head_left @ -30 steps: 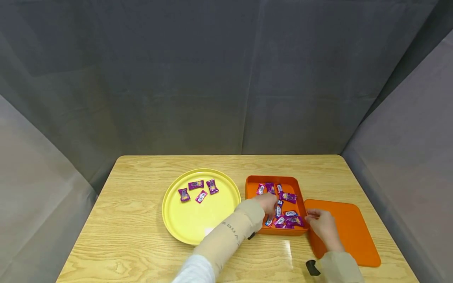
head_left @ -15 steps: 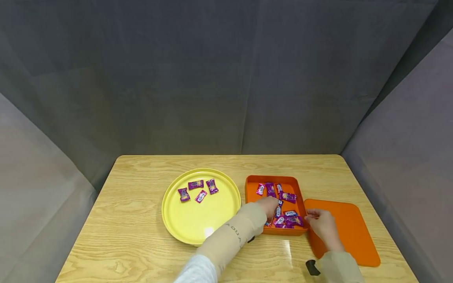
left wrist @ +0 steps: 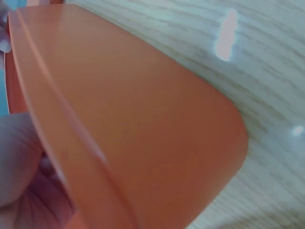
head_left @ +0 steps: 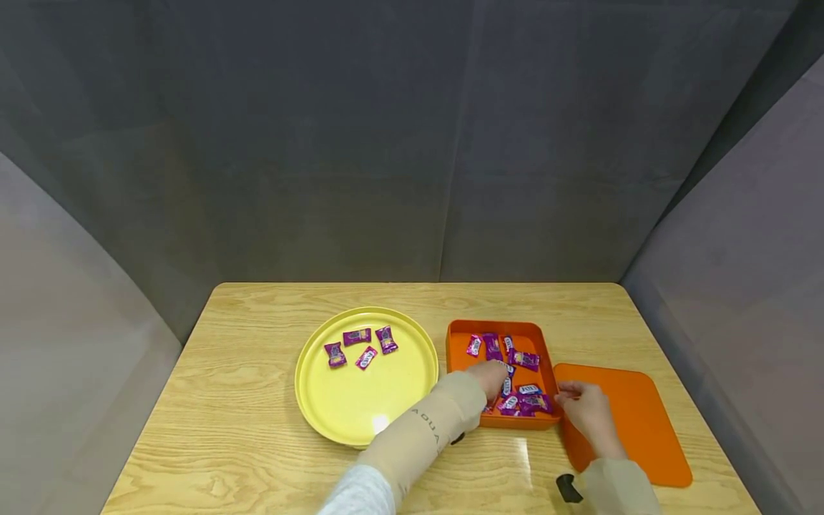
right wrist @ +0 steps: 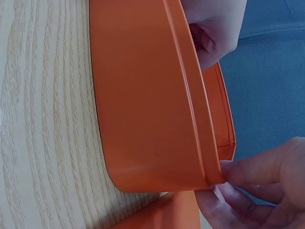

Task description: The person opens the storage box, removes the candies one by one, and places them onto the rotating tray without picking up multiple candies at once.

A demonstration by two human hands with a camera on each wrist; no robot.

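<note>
My left hand (head_left: 487, 379) reaches into an orange box (head_left: 461, 336) that holds several wrapped candies (head_left: 526, 359), purple, pink and blue. Its fingers point down among the sweets with the fingertips hidden, and I cannot tell whether they pinch one. In the left wrist view the thumb side of that hand (left wrist: 19, 162) shows just inside the box's wall (left wrist: 143, 109). My right hand (head_left: 587, 413) grips the box at its near right corner, thumb and fingers pinching the rim (right wrist: 209, 162) in the right wrist view.
A round yellow tray (head_left: 360, 408) stands left of the box, with purple candies (head_left: 335, 354) and a pink candy (head_left: 365, 357) on it. An orange lid (head_left: 650, 429) lies flat to the right, partly under my right hand. Grey cloth (head_left: 412, 143) encloses the wooden table (head_left: 212, 429).
My left hand has shifted slightly among the candies, covering more of the one near the box's front left. The right hand stays on the box's corner.
</note>
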